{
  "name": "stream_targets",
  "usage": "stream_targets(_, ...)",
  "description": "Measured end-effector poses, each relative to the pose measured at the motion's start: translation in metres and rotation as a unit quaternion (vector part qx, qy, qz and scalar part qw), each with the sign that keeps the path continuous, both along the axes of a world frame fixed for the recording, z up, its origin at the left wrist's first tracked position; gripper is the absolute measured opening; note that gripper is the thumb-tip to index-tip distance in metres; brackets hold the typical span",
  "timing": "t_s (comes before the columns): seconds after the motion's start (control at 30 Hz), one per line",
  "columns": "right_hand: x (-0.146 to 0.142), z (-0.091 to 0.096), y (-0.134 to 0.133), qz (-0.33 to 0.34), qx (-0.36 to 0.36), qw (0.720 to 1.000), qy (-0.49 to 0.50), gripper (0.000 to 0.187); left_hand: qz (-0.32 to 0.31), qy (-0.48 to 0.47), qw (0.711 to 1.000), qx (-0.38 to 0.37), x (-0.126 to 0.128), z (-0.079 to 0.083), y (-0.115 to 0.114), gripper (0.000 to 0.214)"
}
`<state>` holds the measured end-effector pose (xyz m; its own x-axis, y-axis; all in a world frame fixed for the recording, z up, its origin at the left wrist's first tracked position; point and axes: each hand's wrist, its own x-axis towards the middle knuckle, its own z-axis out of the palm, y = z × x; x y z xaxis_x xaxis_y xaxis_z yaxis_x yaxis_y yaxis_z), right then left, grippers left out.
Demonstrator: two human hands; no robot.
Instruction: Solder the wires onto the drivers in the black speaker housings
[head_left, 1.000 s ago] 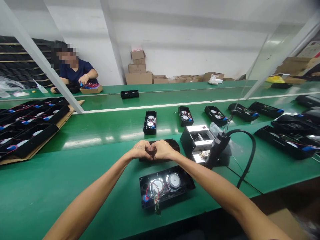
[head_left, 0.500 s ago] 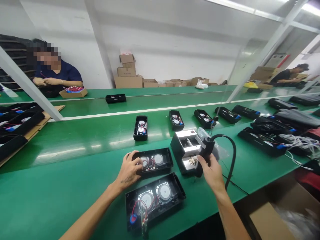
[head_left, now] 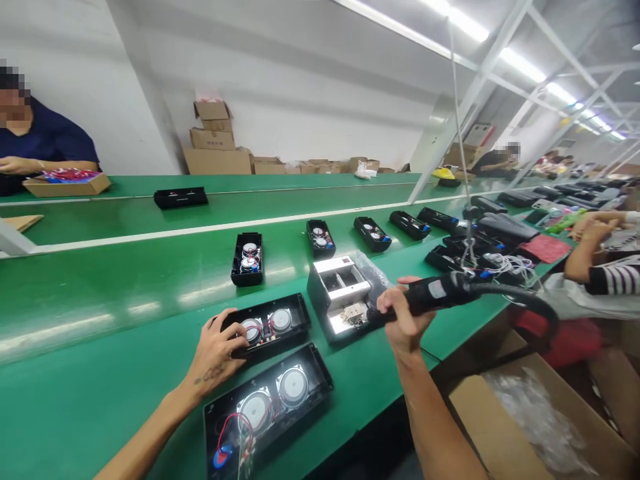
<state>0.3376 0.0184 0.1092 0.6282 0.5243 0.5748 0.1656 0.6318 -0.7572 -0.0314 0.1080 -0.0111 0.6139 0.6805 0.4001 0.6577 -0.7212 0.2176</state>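
Note:
My left hand [head_left: 216, 349] grips the left end of an open black speaker housing [head_left: 273, 326] with two round drivers, on the green bench. Nearer to me lies a second, larger open speaker housing [head_left: 270, 403] with red and blue wires. My right hand [head_left: 404, 317] is closed round the black handle of an electric screwdriver [head_left: 436, 293] that hangs from a cord and lies nearly level, its tip pointing left. Just beyond its tip stands a black and white screw feeder box [head_left: 338, 295].
More open speaker housings [head_left: 247, 257] lie along the green conveyor [head_left: 125, 267]. A person in dark blue [head_left: 35, 143] sits at the far left by a cardboard tray. Another person's arm [head_left: 595, 257] is at the right. A cardboard carton [head_left: 530, 420] stands below the bench edge.
My hands parted from the small housing. The left one stayed on its end, while the right one took the hanging screwdriver and tipped it level. The view swung to the right.

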Motion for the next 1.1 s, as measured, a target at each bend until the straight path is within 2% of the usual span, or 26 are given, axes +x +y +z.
stream_targets(0.13, -0.009, -0.002, 0.011, 0.002, -0.067, 0.998, -0.015, 0.033, 0.006, 0.001, 1.000, 0.001, 0.002, -0.001, -0.003, 0.021)
stream_targets(0.27, -0.017, 0.000, 0.005, 0.086, -0.117, 0.989, -0.028, 0.032, 0.013, -0.001, 1.000, 0.014, 0.006, 0.001, -0.009, 0.021)
stream_targets(0.33, -0.030, 0.005, 0.000, 0.138, -0.103, 0.985, -0.013, 0.028, 0.015, -0.002, 1.000, 0.009, 0.009, 0.003, -0.012, 0.022)
stream_targets(0.43, -0.062, 0.009, 0.001, 0.193, -0.036, 0.980, 0.018, 0.023, 0.017, -0.003, 1.000, -0.002, 0.012, 0.006, -0.014, 0.023)
stream_targets(0.5, -0.086, 0.005, 0.008, 0.223, -0.013, 0.974, 0.020, 0.021, 0.018, -0.006, 1.000, -0.005, 0.012, 0.007, -0.014, 0.023)
stream_targets(0.63, -0.116, -0.011, 0.026, 0.265, -0.025, 0.964, 0.013, 0.022, 0.018, -0.016, 1.000, -0.004, 0.013, 0.003, -0.013, 0.021)
stream_targets(0.87, -0.124, -0.031, 0.038, 0.287, -0.034, 0.957, 0.013, 0.020, 0.014, -0.039, 0.999, 0.007, 0.012, -0.006, -0.010, 0.025)
stream_targets(1.1, -0.129, -0.044, 0.044, 0.291, -0.065, 0.954, -0.011, 0.023, 0.009, -0.040, 0.999, 0.017, 0.012, -0.006, -0.010, 0.025)
